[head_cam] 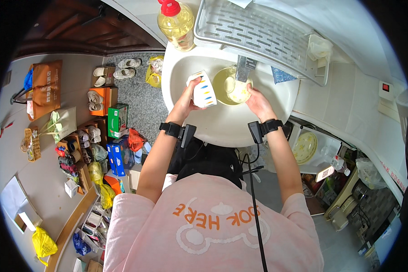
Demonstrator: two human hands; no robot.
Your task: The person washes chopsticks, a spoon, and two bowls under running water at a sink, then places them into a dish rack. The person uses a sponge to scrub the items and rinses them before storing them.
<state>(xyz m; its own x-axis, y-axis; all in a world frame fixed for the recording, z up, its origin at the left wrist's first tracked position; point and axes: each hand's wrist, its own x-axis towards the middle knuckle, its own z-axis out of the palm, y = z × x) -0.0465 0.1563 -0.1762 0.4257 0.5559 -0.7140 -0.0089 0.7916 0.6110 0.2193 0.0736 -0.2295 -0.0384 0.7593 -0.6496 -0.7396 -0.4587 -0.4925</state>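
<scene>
My left hand grips a white bowl patterned with blue and yellow drops. The bowl is tipped on its side over the left part of the white washbasin. At the basin's centre, beneath the metal faucet, sits a pale yellow round tub. My right hand holds the rim of a small pale dish with yellow flowers, which covers part of the tub. Whether water runs from the faucet is hard to tell. Both wrists wear black straps with small devices.
A red-capped bottle of yellow liquid stands at the basin's back left. Behind the faucet is a grey slotted rack. A blue striped cloth lies at the right rim. Lower right, a white bin holds a floral plate.
</scene>
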